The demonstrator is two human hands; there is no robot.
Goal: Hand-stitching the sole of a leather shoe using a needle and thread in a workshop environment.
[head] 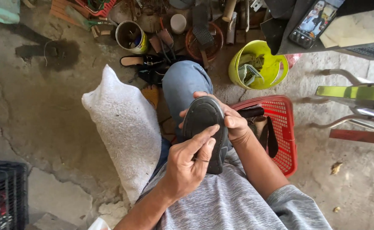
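Note:
A dark shoe rests sole-up on my lap, over my knee in blue jeans. My left hand grips its near end, thumb pressed along the sole and fingers curled at the heel. My right hand holds the far right side of the shoe, fingers wrapped around its toe edge. Both hands clasp the same shoe.
A white woven sack lies left of my leg. A red plastic basket with dark straps sits to the right, a yellow-green bucket beyond it. Tins, tools and a sandal clutter the far floor. A black crate stands lower left; a phone upper right.

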